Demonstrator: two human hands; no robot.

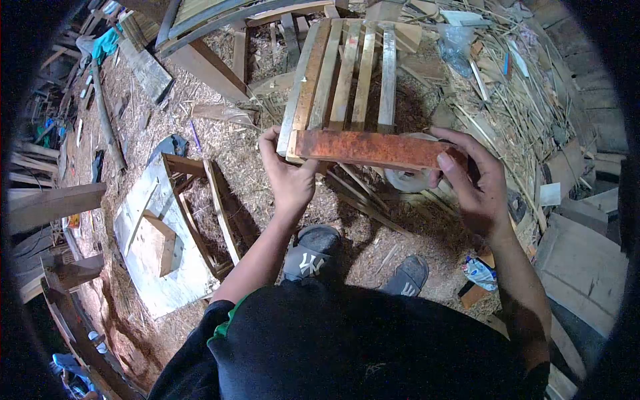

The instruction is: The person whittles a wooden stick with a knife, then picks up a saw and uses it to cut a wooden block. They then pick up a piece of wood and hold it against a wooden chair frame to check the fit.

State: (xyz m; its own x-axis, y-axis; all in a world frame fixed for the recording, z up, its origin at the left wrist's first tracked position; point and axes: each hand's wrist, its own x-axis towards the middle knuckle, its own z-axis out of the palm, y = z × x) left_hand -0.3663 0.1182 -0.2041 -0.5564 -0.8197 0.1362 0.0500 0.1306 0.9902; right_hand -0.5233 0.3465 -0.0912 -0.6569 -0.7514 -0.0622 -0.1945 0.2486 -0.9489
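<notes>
A reddish-brown wooden board [380,148] lies crosswise at the near end of a slatted wooden piece [345,80], whose several slats run away from me. My left hand [291,180] is closed around the corner where the board's left end meets the outermost slat. At the other end, my right hand [481,183] grips the board with the thumb on its near face; some fingers are hidden behind it. A whitish translucent round object [408,180] shows just below the board, partly covered by it. I cannot make out its kind.
A whitish panel with a wooden frame [163,240] stands at lower left. My feet in dark slippers [312,257] are below the board. Sawdust and wood scraps cover the ground. Thin sticks [513,107] pile up at right, near a plastic bag [456,50]. A blue-white packet [480,273] lies lower right.
</notes>
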